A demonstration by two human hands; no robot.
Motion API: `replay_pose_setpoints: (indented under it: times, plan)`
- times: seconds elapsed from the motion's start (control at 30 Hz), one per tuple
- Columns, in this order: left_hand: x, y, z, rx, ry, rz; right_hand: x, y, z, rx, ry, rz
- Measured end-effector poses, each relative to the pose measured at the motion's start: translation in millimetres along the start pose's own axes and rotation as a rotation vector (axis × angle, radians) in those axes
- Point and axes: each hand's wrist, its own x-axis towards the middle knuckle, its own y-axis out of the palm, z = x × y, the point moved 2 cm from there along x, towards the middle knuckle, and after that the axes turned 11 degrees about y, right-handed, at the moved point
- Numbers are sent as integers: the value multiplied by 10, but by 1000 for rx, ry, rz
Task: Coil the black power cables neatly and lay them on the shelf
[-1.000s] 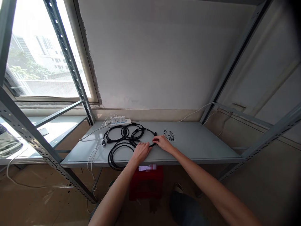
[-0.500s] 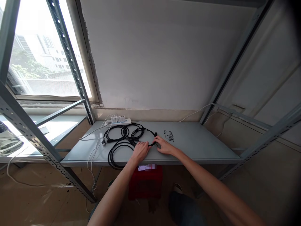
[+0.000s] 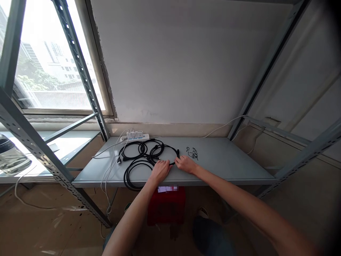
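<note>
Several black cables (image 3: 145,153) lie coiled on a grey metal shelf (image 3: 226,160). My left hand (image 3: 160,169) rests on the near side of one loop, fingers curled over the black cable. My right hand (image 3: 185,164) pinches the same loop at its right side, next to its black plug end (image 3: 178,153). A small tangle of black twist ties (image 3: 192,153) lies just right of my right hand.
A white power strip (image 3: 135,135) with white leads sits at the back of the shelf by the wall. Slotted steel uprights (image 3: 80,64) frame the shelf. A red stool (image 3: 166,204) stands below the shelf's front edge. A window is at the left.
My right hand has slid slightly toward me along the loop and now pinches it near the plug. The left hand stays on the cable. The view has shifted a little.
</note>
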Motion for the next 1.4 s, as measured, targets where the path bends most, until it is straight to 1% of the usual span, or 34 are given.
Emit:
replay_pose_setpoints:
  times: [0.1, 0.17, 0.23, 0.37, 0.43, 0.5, 0.57, 0.67, 0.8, 0.93, 1.03, 1.1, 1.17, 1.23, 1.27, 1.33, 1.4]
  plan:
    - [2, -11, 4, -3, -11, 10, 53, -95, 12, -27, -65, 26]
    - [4, -17, 8, -13, -19, 16, 95, -151, 54, -24, -64, 56]
    - [6, -21, 11, -28, -24, 30, 140, -188, 133, -8, -22, 111]
    - [5, -28, 13, -48, -19, 76, 218, -204, 351, -8, 92, 304]
    - [0, -35, 13, -47, -18, 88, 239, -211, 431, -30, 153, 380]
    - [-5, -43, 13, -47, -20, 84, 241, -220, 469, -48, 196, 433]
    - [-8, -47, 13, -53, -20, 77, 226, -221, 472, -61, 209, 467]
    - [-6, -37, 11, -61, -17, 73, 194, -212, 438, -74, 183, 452]
    - [0, -19, 8, -50, -12, 61, 156, -227, 335, -48, 98, 375]
    - [0, -25, 1, -48, -12, 46, 82, -260, 136, -39, -12, 252]
    - [-2, -38, -5, -52, -12, 38, -1, -219, -17, 18, -15, 218]
    - [-4, -41, -8, -49, -7, 40, -51, -166, -80, 147, 63, 225]
    - [-6, -39, -10, -43, -7, 39, -86, -116, -104, 384, 231, 203]
    - [-7, -35, -10, -41, -8, 38, -106, -69, -93, 732, 447, 192]
    - [-6, -34, -11, -44, -9, 37, -111, -41, -76, 936, 564, 213]
    - [-3, -34, -11, -55, -18, 37, -111, 21, -19, 1361, 784, 324]
    - [3, -37, -9, -67, -34, 36, -103, 71, 45, 1720, 948, 429]
